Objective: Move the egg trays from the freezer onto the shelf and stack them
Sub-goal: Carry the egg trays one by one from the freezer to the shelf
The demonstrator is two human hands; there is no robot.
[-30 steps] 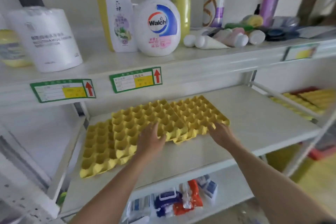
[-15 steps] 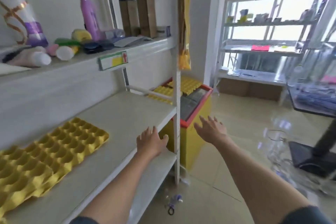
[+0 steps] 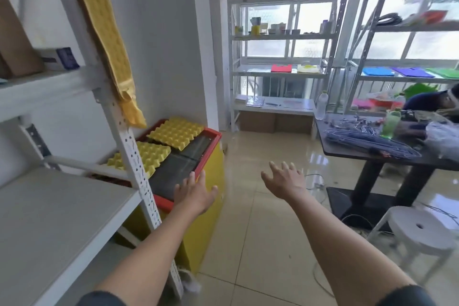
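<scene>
Both hands empty, fingers spread: left hand over the red-rimmed yellow chest freezer, right hand above floor. Two yellow moulded egg trays lie on its dark glass lid (nearer one partly behind shelf post).

The view has swung from the shelf to the freezer, both empty hands now reaching toward it.

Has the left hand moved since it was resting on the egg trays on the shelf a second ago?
Yes. The left hand has left the shelf and now reaches, fingers open, over the near edge of the freezer.
</scene>
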